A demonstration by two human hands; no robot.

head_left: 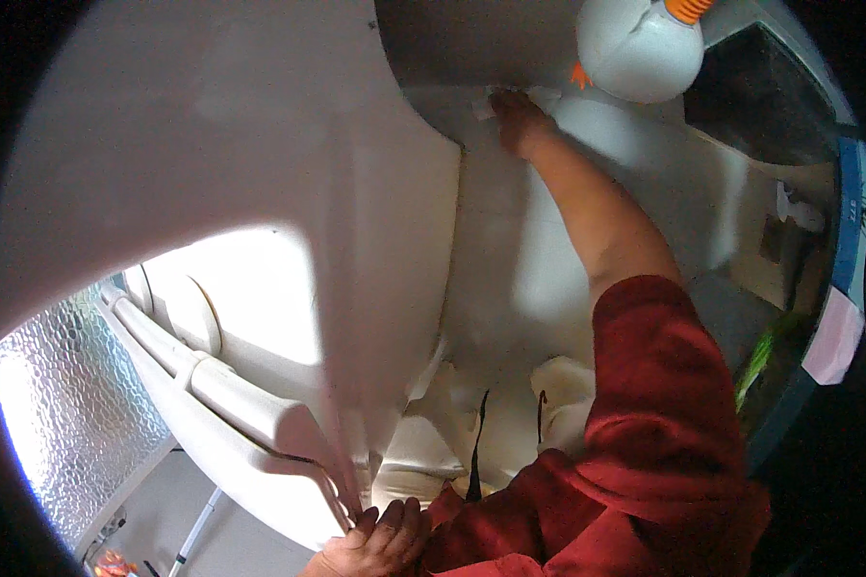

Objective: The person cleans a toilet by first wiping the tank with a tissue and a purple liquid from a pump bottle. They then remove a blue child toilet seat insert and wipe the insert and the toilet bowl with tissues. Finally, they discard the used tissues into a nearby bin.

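My right arm, in a red sleeve, stretches away across the pale floor. At its end my right hand [516,119] presses down by the foot of a wall, with a thin white sheet, perhaps a wipe [483,109], showing at its edges. My left hand [382,537] is low in the picture, its fingers bent and close together, by the end of a white moulded fixture [252,461]. Whether it grips that edge or only rests there is unclear. The fingertips of my right hand are too dark to make out.
A large smooth white panel [260,144] with a curved edge fills the left. Near my right hand stands a rounded white object [642,50] with orange parts. A dark angular item [765,101] and a blue strip [846,209] line the right. Textured glass [79,404] is at left.
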